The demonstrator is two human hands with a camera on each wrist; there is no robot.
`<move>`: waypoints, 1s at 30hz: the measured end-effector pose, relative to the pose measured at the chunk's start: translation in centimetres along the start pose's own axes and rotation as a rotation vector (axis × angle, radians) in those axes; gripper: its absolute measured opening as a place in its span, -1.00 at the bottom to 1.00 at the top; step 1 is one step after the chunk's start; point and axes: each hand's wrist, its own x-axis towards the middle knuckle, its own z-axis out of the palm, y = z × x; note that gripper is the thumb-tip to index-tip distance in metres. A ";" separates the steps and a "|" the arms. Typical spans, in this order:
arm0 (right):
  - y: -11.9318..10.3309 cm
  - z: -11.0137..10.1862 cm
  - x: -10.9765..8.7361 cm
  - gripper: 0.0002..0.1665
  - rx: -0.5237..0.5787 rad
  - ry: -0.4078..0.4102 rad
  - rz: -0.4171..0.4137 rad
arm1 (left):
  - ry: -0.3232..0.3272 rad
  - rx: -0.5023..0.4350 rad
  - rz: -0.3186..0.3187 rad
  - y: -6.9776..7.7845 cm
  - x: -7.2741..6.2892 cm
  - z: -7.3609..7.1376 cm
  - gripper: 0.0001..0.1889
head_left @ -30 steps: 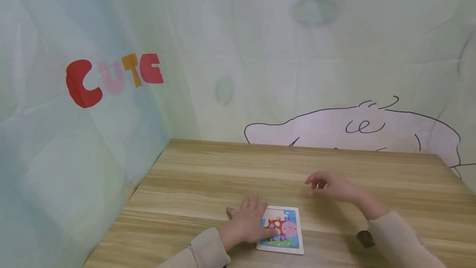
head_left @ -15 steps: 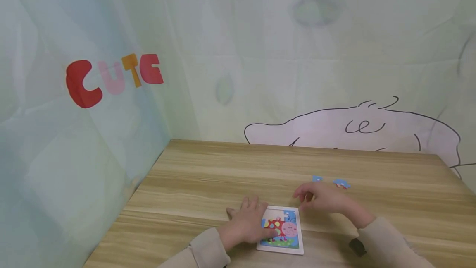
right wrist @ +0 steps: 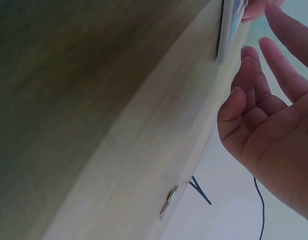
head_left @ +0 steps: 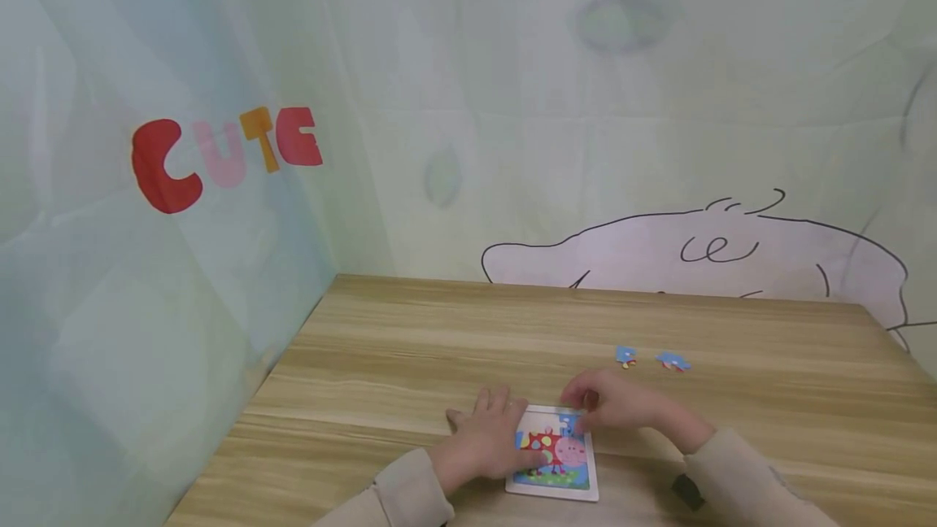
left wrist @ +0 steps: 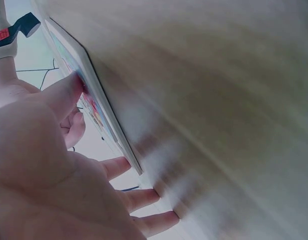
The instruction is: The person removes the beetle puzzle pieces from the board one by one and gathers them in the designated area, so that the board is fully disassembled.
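A white-framed jigsaw puzzle [head_left: 552, 491] lies near the table's front, showing a red spotted figure with a pink face on blue and green. A pale bare patch shows in its upper left part. My left hand [head_left: 483, 439] rests over its left side; its thumb presses on the picture, its fingers spread straight onto the tabletop. Above the upper right corner hovers my right hand [head_left: 618, 403], thumb and forefinger apart, other fingers bent. No piece shows between them in the right wrist view. Two loose puzzle pieces, a smaller one [head_left: 625, 355] and a wider one [head_left: 673, 361], lie beyond it.
The wooden table [head_left: 381, 348] meets a printed cloth backdrop [head_left: 439, 63] at its back and left edges. A dark wrist strap [left wrist: 23, 29] sits on the right cuff.
My right hand has come left and nearer, from over the loose pieces to the puzzle's upper right corner, uncovering both pieces. My left hand has stayed in place.
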 end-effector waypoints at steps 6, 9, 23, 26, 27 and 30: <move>0.3 0.4 0.4 -0.64 -0.012 -0.033 -0.037 | -0.006 0.000 -0.003 0.0 0.1 0.1 -0.10; 0.4 0.5 0.5 -0.65 -0.020 -0.055 -0.037 | -0.003 0.000 -0.003 0.1 0.1 0.1 -0.11; 0.3 0.9 1.0 -0.64 -0.072 -0.094 0.023 | 0.003 -0.002 -0.001 0.2 -0.2 -0.2 -0.10; 0.1 0.9 1.1 -0.65 -0.087 -0.102 0.027 | 0.003 -0.006 -0.001 0.2 -0.3 -0.3 -0.11; 0.0 0.9 1.1 -0.65 -0.094 -0.104 0.030 | 0.003 -0.007 -0.002 0.2 -0.3 -0.3 -0.11; -0.2 0.9 1.2 -0.66 -0.120 -0.110 0.031 | 0.003 -0.011 -0.004 0.2 -0.4 -0.3 -0.11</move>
